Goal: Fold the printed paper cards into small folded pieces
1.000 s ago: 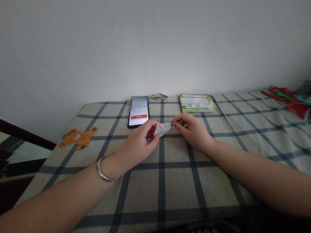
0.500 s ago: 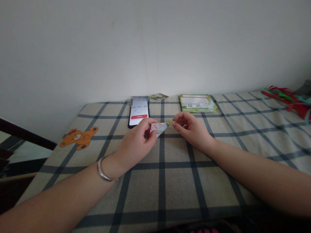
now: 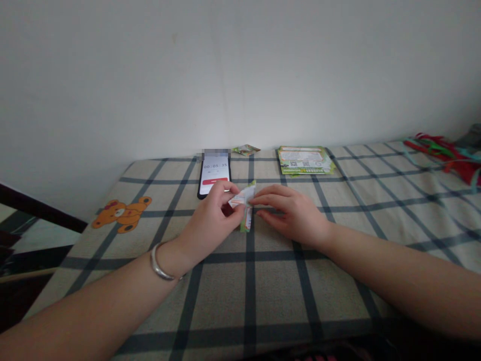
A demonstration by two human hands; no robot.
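Between the thumb and fingers of my left hand (image 3: 216,213) is a small folded paper (image 3: 242,197), white with green edges and print. One flap stands up at its far end, and a green-edged part points down towards the cloth. My right hand (image 3: 293,213) is at its right side, fingers stretched out. The tips of the forefingers touch the paper, while the thumb stays a little apart below. A silver bangle (image 3: 160,265) is round my left wrist. My left fingers partly hide the paper.
A phone (image 3: 214,173) showing a running timer lies behind my left hand. Beside it is another folded paper (image 3: 247,149). A stack of green printed sheets (image 3: 306,160) lies at the back, with colourful strips (image 3: 451,155) far right. A bear picture (image 3: 122,213) marks the checked tablecloth (image 3: 218,306).
The paper has gone from a flat pointed triangle to an opened-out shape with flaps up and down. My right hand has moved left onto it and its fingers have straightened.
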